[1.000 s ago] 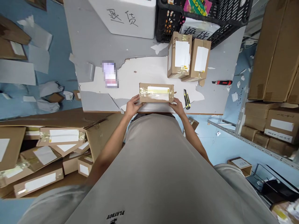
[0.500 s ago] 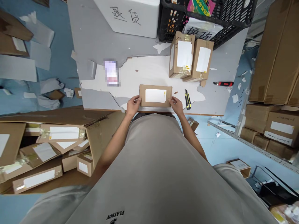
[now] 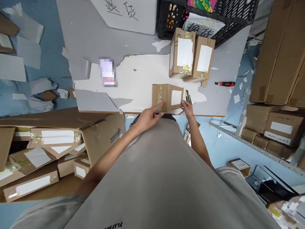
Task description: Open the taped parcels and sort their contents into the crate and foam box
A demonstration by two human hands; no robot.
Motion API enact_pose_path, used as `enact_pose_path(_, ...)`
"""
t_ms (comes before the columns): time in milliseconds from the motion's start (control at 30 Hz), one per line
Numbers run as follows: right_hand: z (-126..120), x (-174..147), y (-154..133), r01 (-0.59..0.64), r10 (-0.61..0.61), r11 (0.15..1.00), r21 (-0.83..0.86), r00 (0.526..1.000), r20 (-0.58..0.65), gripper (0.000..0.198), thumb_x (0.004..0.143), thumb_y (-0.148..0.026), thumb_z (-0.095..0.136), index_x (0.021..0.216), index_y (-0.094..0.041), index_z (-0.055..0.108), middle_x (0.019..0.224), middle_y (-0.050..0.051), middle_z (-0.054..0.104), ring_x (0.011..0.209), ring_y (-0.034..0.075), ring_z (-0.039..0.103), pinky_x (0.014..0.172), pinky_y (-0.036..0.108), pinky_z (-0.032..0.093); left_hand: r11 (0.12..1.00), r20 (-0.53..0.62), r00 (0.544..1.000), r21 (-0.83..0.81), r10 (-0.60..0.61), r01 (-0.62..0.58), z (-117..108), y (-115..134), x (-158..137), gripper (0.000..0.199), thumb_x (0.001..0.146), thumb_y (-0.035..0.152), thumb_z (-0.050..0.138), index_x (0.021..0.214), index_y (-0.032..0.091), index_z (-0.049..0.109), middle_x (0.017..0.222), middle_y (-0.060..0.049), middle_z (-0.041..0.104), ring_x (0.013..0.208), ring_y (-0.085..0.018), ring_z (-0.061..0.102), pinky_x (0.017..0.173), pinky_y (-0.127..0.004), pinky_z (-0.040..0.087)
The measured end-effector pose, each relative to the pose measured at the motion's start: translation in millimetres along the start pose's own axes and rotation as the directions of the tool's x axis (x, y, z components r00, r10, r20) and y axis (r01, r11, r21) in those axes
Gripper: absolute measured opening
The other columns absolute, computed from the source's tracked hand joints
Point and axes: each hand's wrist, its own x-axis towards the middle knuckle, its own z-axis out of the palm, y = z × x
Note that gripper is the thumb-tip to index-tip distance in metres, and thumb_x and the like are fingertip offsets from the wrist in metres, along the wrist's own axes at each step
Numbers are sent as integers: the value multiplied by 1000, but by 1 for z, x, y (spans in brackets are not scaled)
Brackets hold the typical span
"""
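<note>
A small brown cardboard box (image 3: pixel 165 105) rests on the worktable near its front edge, with a taped side and a white-labelled side in view. My left hand (image 3: pixel 147 119) is at the box's near left corner, fingers spread, the index finger reaching onto the taped side. At the near right edge, my right hand (image 3: pixel 188 109) pinches the box between thumb and fingers. Just behind that hand lies a black and yellow utility knife (image 3: pixel 188 97), partly covered by the box and fingers.
Two labelled cartons (image 3: pixel 183 52) stand before a black crate (image 3: pixel 233 20). A white box (image 3: pixel 133 19) is at the back. A red knife (image 3: pixel 225 84) lies right, a blurred-out item (image 3: pixel 108 72) left. An open carton (image 3: pixel 102 133) of parcels stands left of me.
The box has turned so its taped side shows and its label faces right. My left hand has left its end and come across onto the box; my right hand remains at the right end.
</note>
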Motion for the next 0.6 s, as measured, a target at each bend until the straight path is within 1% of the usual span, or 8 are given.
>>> enact_pose_path(67, -4, 2, 3, -19, 19, 1000, -7, 1000, -20, 64, 88, -77, 79, 119, -20, 79, 127, 13, 87, 115, 22, 81, 108, 47, 68, 998, 103, 993, -10, 56, -55, 7, 10, 0, 68, 107, 54, 74, 172, 33, 68, 121, -7, 91, 72, -29, 80, 87, -45, 68)
enact_pose_path(133, -4, 3, 5, -16, 15, 1000, -15, 1000, -18, 63, 89, -78, 77, 117, -21, 79, 121, 11, 88, 111, 21, 80, 106, 45, 67, 993, 141, 984, 23, 112, -116, 12, 16, 3, 68, 107, 51, 74, 173, 37, 66, 160, -7, 78, 79, -28, 81, 95, -46, 68)
enact_pose_path(167, -4, 3, 6, -5, 5, 1000, -14, 1000, -12, 63, 90, -78, 75, 116, -21, 79, 121, 11, 87, 110, 21, 80, 106, 45, 67, 989, 145, 981, 44, 131, -139, 14, 18, 4, 68, 108, 49, 73, 174, 38, 65, 171, -5, 70, 83, -29, 82, 99, -47, 68)
enact_pose_path(233, -3, 1, 8, 14, -14, 1000, -7, 1000, -5, 63, 91, -79, 73, 116, -22, 78, 121, 10, 87, 111, 21, 79, 107, 44, 67, 985, 144, 979, 67, 145, -156, 16, 19, 6, 67, 109, 46, 73, 175, 38, 64, 178, -4, 63, 94, -31, 85, 106, -48, 66)
enact_pose_path(367, 0, -4, 6, 32, -32, 999, -14, 999, 4, 66, 89, -85, 72, 111, -23, 77, 119, 9, 86, 112, 21, 79, 108, 47, 67, 987, 43, 992, 102, 120, -124, 16, 14, 5, 55, 110, 47, 75, 164, 34, 74, 167, -7, 74, 112, -38, 86, 111, -51, 64)
enact_pose_path(467, 3, -6, -1, 37, -37, 999, -22, 999, 34, 69, 84, -88, 77, 105, -22, 77, 111, 9, 86, 110, 23, 79, 108, 48, 68, 975, -119, 990, 217, 70, -42, 11, 1, 6, 51, 111, 51, 74, 157, 28, 79, 139, -11, 87, 110, -41, 85, 106, -50, 63)
enact_pose_path(533, 9, -8, -8, 46, -45, 999, -26, 997, 61, 70, 79, -89, 83, 101, -22, 78, 105, 8, 86, 108, 24, 79, 108, 50, 69, 959, -253, 967, 278, 16, 57, 5, -15, 13, 51, 111, 53, 74, 151, 23, 81, 114, -12, 90, 106, -43, 85, 103, -49, 61)
enact_pose_path(600, 19, -10, -15, 65, -62, 997, -36, 995, 84, 69, 76, -86, 88, 98, -22, 79, 104, 9, 86, 105, 26, 80, 106, 52, 70, 948, -394, 918, 276, -42, 162, -3, -36, 25, 46, 110, 52, 74, 141, 20, 85, 101, -13, 88, 103, -43, 85, 102, -48, 60)
